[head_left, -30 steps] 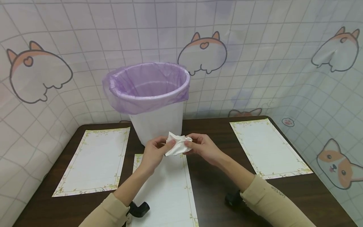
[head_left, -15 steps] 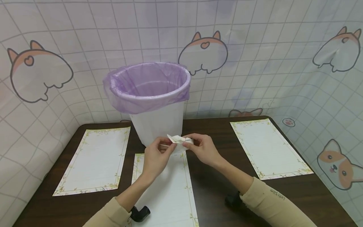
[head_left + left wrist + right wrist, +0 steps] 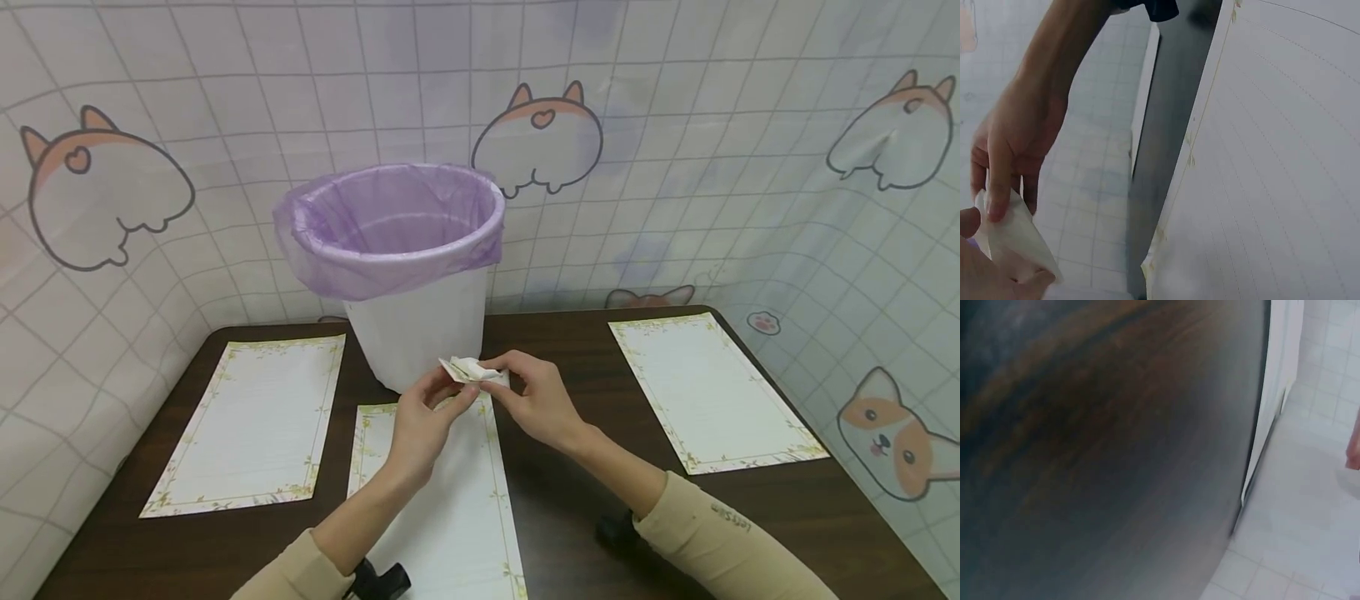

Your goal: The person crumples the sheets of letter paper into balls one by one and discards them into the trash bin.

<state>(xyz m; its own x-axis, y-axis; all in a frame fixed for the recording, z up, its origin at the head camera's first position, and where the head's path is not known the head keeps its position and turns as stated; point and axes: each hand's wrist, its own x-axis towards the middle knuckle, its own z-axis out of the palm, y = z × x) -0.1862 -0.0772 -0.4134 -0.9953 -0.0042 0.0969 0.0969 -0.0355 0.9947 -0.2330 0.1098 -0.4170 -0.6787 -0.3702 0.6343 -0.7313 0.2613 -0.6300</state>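
In the head view a small, creased piece of white paper (image 3: 471, 370), folded over in layers, is held up in front of the bin. My left hand (image 3: 418, 425) pinches its left end between thumb and fingers. From the other side, my right hand (image 3: 538, 402) pinches its right end. The left wrist view has the folded paper (image 3: 1019, 240) low at the left, with the right hand's thumb lying along it. Only a bit of finger (image 3: 1354, 450) shows at the right wrist view's edge.
Behind the hands stands a white bin (image 3: 420, 325) lined with a purple bag (image 3: 375, 279). Bordered sheets lie on the dark table (image 3: 570, 500): a left sheet (image 3: 251, 425), a middle sheet (image 3: 442, 517) under the hands, and a right sheet (image 3: 712, 392).
The paper has tilted from showing its broad face to showing its layered upper edge. The left hand has shifted slightly right and turned; both hands keep their pinch.
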